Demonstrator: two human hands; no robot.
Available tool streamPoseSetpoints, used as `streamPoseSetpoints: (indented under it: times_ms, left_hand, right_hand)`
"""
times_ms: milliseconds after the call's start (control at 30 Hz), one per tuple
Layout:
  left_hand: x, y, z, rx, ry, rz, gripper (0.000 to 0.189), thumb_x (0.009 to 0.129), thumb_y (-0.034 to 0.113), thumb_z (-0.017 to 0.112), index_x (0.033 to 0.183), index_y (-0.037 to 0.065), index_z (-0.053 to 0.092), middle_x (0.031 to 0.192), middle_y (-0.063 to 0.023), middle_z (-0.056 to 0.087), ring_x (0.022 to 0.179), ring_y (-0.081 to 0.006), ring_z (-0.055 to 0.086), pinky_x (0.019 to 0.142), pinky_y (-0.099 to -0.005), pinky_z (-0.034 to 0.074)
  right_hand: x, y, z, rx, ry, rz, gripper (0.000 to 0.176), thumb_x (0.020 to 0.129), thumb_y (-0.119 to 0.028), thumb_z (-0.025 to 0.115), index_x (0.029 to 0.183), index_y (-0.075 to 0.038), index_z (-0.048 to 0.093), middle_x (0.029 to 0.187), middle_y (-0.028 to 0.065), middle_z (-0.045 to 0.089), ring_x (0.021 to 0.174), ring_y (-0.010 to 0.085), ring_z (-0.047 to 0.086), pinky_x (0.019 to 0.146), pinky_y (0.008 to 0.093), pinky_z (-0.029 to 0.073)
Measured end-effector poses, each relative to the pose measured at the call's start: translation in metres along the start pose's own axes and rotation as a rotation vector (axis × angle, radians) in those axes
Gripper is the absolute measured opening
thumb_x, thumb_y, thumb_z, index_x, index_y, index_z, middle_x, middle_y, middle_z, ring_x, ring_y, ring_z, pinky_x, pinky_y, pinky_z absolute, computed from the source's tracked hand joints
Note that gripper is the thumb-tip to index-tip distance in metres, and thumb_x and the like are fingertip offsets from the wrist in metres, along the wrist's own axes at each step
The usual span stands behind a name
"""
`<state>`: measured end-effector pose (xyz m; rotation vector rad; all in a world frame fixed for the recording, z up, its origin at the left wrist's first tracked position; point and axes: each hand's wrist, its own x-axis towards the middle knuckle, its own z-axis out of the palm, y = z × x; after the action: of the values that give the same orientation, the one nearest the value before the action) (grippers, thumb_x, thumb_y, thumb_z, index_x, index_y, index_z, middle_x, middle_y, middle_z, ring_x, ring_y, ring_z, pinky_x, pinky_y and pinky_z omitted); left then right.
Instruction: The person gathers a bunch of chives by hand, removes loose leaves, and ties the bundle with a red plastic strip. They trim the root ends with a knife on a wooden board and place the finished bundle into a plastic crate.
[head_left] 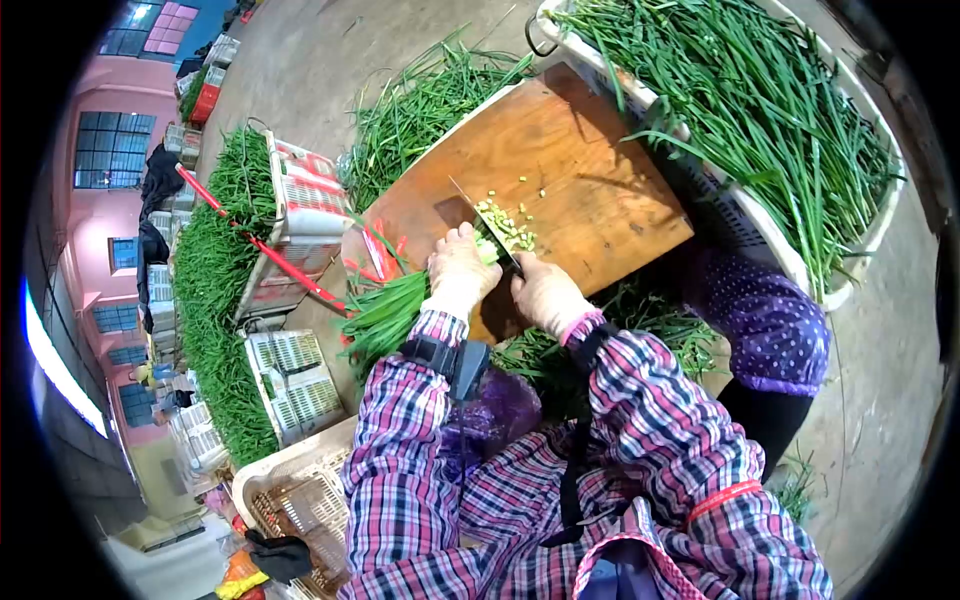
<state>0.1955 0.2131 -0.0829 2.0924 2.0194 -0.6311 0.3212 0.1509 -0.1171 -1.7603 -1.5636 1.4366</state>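
My left hand [462,268], gloved, is closed around a bunch of green garlic chives [388,315] laid over the near left side of a wooden board [595,165]. The leaves trail off to the left, and the pale stem ends point right. In my right hand [548,292], also gloved, is the handle of a knife [492,226]. Its narrow blade slants up and left, right beside the stem ends and my left fingers. Short cut stem pieces [512,228] lie scattered on the board just past the blade. Strips of red tape [378,250] lie near the board's left edge.
A white basket [655,105] heaped with long chives stands at the upper right. Loose chives [430,100] lie on the floor behind the board. Chive-filled crates [300,190] line the left, and a beige basket [330,465] sits at lower left. Purple dotted fabric covers a knee [765,320].
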Motion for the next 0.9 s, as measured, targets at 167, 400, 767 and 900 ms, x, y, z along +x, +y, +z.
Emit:
streamPoseSetpoints:
  times_ms: [167,400,767,900]
  left_hand:
    - [-0.004,-0.002,0.001,-0.004,0.035,0.0,0.071,0.069,0.036,0.073,0.126,0.008,0.041,0.123,-0.0126,0.05,0.12,-0.0291,0.046,0.098,-0.0443,0.04]
    - [-0.01,0.004,-0.001,-0.005,0.033,0.0,0.069,0.069,0.038,0.073,0.124,0.008,0.042,0.122,-0.0122,0.05,0.119,-0.0298,0.047,0.097,-0.0446,0.04]
    - [-0.081,-0.067,-0.055,-0.17,0.387,0.105,0.082,0.066,0.039,0.078,0.131,0.005,0.041,0.119,-0.0163,0.053,0.115,-0.0318,0.049,0.1,-0.0407,0.038]
    - [-0.139,-0.118,-0.084,-0.395,0.808,0.208,0.077,0.068,0.037,0.078,0.128,0.006,0.041,0.12,-0.017,0.052,0.112,-0.0337,0.049,0.097,-0.0435,0.038]
  right_hand:
    - [-0.024,0.014,-0.004,0.028,0.01,-0.06,0.031,0.086,-0.023,0.05,0.109,-0.004,0.054,0.099,0.0266,0.062,0.097,0.0414,0.058,0.086,0.0463,0.045]
    - [0.011,-0.007,-0.003,-0.001,0.021,-0.055,0.033,0.087,-0.027,0.05,0.11,-0.004,0.055,0.101,0.0267,0.061,0.099,0.0408,0.057,0.086,0.0459,0.045]
    - [-0.034,0.039,-0.064,-0.404,0.241,-0.143,0.033,0.085,-0.025,0.058,0.112,-0.012,0.045,0.091,0.0184,0.064,0.085,0.0393,0.061,0.071,0.0487,0.047]
    - [-0.032,0.046,-0.077,-0.518,0.257,-0.2,0.048,0.081,-0.031,0.066,0.12,-0.012,0.045,0.105,0.0188,0.061,0.098,0.0359,0.058,0.08,0.0463,0.047]
